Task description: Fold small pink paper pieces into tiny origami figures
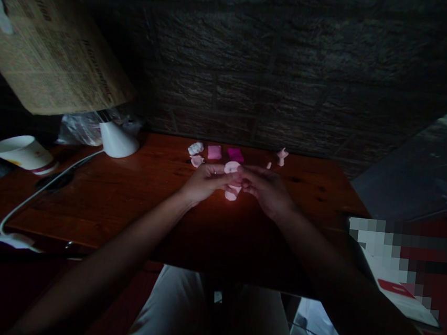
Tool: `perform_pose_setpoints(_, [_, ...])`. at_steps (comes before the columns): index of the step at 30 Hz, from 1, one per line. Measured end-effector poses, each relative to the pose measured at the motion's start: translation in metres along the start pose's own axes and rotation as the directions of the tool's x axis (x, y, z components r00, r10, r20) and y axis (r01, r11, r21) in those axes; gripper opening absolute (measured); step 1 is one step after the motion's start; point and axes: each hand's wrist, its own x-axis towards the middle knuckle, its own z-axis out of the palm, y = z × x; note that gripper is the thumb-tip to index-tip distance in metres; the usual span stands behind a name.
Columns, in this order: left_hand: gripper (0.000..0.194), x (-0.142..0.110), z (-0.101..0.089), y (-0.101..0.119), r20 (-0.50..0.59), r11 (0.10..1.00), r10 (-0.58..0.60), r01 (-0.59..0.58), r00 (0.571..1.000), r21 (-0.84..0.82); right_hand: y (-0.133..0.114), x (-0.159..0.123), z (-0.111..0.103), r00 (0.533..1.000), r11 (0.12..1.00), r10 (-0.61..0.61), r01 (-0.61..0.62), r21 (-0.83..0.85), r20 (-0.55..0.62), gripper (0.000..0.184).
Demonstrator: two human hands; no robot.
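Note:
Above the wooden table, a pale pink piece of modelling clay (pixel 232 167) is pinched between both of my hands. My left hand (pixel 205 183) grips it from the left, thumb and fingers closed on it. From the right, my right hand (pixel 265 190) presses its fingertips against the same piece. Fingers hide its middle; a rounded top and a lower part show. Behind the hands lie a white lump (pixel 196 148), a pink square block (pixel 214 152), a magenta block (pixel 235 154) and a pale pink bit (pixel 197 161). A small pale pink shaped piece (pixel 282 156) stands farther right.
A lamp with a newsprint-patterned shade (pixel 60 52) and white base (pixel 118 140) stands at the left of the wooden table (pixel 125 200). Its white cable (pixel 43 187) runs over the front edge. A paper cup (pixel 23 152) is farther left. A brick-patterned wall (pixel 233 100) rises behind.

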Motion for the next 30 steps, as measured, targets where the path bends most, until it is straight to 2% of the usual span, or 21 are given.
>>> perform_pose_setpoints(8, [0.038,0.0012,-0.002,-0.0008,0.019,0.999,-0.041,0.041,0.999,0.006,-0.0031,0.0015,-0.0031,0.994,0.99,-0.11,0.111,-0.082,0.017,0.029])
perform_pose_setpoints(11, [0.042,0.0022,-0.0024,-0.0007,-0.02,0.999,-0.04,0.039,0.999,-0.031,-0.0024,0.0033,-0.0048,0.991,0.985,-0.133,0.13,-0.11,-0.017,0.031])
perform_pose_setpoints(15, [0.043,0.0023,-0.0011,0.0022,-0.127,0.998,0.007,-0.014,0.992,-0.057,0.0002,0.005,-0.0051,0.989,0.983,-0.135,0.126,-0.135,-0.065,0.029])
perform_pose_setpoints(19, [0.035,0.0026,-0.0007,0.003,-0.181,0.997,0.05,-0.06,0.982,-0.049,0.0002,0.0039,-0.0036,0.971,0.961,-0.228,0.213,-0.179,-0.074,0.025])
perform_pose_setpoints(23, [0.036,0.0034,-0.0017,0.0001,-0.185,0.995,0.059,-0.073,0.981,-0.065,-0.0023,0.0008,-0.0028,0.93,0.904,-0.353,0.311,-0.294,-0.103,0.019])
perform_pose_setpoints(26, [0.037,0.0029,0.0,-0.0021,-0.179,0.992,0.122,-0.126,0.976,-0.011,-0.0017,-0.0006,-0.0018,0.911,0.888,-0.389,0.333,-0.317,-0.132,0.017])
perform_pose_setpoints(30, [0.032,0.0013,0.0044,-0.0031,-0.181,0.971,0.218,-0.196,0.959,0.135,0.0021,-0.0002,0.0009,0.936,0.929,-0.324,0.288,-0.231,-0.136,0.013])
